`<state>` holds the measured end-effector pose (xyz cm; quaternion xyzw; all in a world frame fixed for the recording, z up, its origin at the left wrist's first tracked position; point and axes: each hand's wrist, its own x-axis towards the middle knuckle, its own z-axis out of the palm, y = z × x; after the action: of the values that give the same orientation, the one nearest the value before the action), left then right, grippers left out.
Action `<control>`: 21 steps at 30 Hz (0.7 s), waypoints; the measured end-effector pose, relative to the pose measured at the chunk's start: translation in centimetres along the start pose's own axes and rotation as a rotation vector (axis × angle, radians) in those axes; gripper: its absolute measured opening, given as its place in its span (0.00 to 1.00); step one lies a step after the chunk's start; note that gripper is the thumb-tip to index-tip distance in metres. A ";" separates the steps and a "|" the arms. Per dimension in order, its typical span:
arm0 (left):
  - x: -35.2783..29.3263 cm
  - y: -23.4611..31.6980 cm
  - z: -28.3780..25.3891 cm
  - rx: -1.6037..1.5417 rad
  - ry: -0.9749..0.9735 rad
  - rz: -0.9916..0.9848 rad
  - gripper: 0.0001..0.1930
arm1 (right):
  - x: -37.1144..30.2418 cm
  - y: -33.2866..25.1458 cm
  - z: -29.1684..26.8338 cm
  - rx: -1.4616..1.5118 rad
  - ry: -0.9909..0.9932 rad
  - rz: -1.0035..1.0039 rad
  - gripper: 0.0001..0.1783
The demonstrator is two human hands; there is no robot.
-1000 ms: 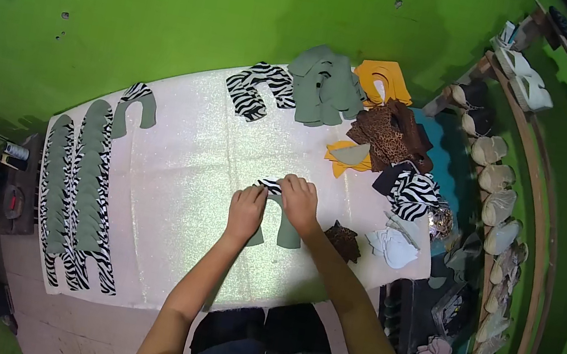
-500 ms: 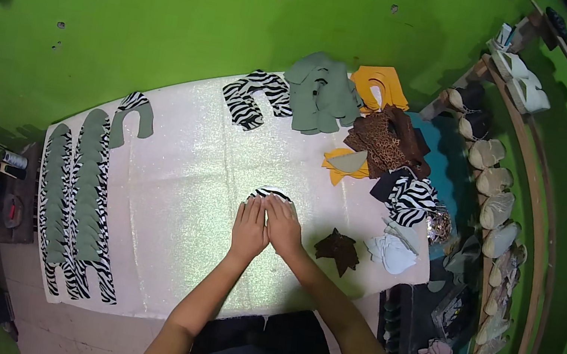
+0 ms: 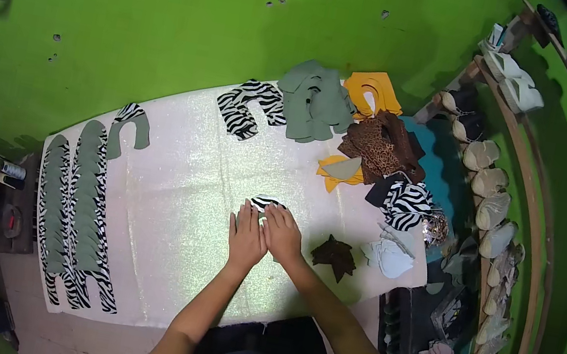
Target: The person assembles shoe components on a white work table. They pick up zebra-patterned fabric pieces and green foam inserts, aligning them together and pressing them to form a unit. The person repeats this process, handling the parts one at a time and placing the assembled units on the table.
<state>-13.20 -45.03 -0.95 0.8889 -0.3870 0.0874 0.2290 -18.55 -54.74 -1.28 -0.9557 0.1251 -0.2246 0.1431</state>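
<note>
A small curved zebra-print piece [image 3: 265,203] lies on the pale, glittery table covering [image 3: 167,232], its near part covered by my fingers. My left hand [image 3: 247,237] is flat with outstretched fingers, their tips at the piece's near edge. Pressed close beside it, my right hand [image 3: 282,237] also lies flat, fingertips over the piece's right end. Neither hand is closed round anything. To the right of my right hand sits a dark brown, star-like stack of cut pieces [image 3: 334,257].
Overlapping green-and-zebra rows [image 3: 90,234] line the left side. Toward the back lie zebra U-shaped pieces [image 3: 237,119], a green pile [image 3: 311,106], yellow pieces [image 3: 374,91] and brown leopard-print pieces [image 3: 378,148]. Pale pieces [image 3: 391,257] are at right, beside a rack of shoe forms [image 3: 493,214].
My left hand has drawn back slightly and its fingers have spread a little. More of the zebra-print piece shows. The whole view has shifted slightly.
</note>
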 end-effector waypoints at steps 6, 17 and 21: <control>-0.2 0.1 -0.4 0.035 -0.056 -0.035 0.24 | -0.2 0.2 0.1 0.129 -0.044 -0.024 0.18; -0.3 -0.7 0.2 -0.112 -0.064 0.014 0.24 | 0.0 0.1 0.1 0.068 -0.036 -0.081 0.19; -0.3 -0.4 0.4 -0.010 -0.096 0.009 0.24 | -0.2 0.4 0.7 0.102 -0.074 -0.027 0.19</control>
<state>-13.15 -44.76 -1.52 0.8892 -0.4018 0.0436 0.2144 -18.49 -54.91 -2.06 -0.9564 0.0951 -0.1974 0.1929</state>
